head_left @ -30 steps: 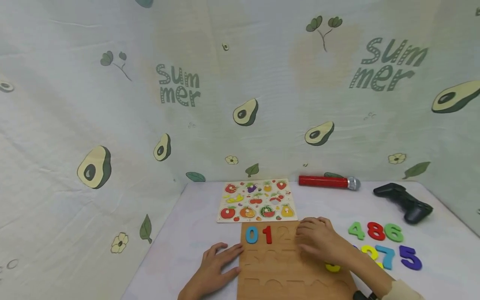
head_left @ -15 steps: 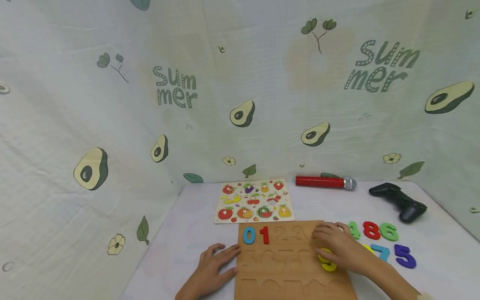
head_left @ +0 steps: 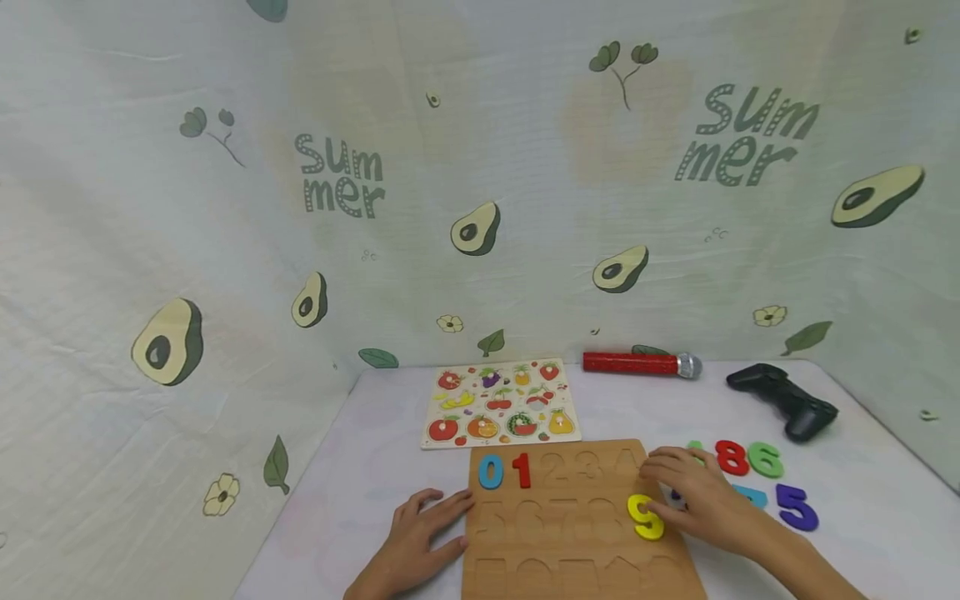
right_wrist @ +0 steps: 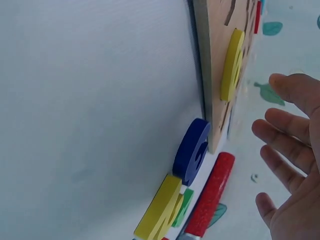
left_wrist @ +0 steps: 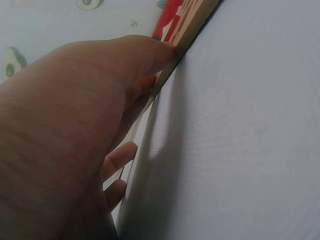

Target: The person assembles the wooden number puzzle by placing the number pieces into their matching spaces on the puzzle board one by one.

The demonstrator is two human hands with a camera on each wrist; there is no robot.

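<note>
Tabletop under avocado-print cloth; both grips released, seemingly flat, by number board.

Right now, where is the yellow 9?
In the head view, the yellow 9 lies on the board's right side, just left of the right hand.

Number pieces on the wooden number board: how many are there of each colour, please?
Blue, the blue 0: 1
Red, the red 1: 1
Yellow, the yellow 9: 1
Total: 3
</note>
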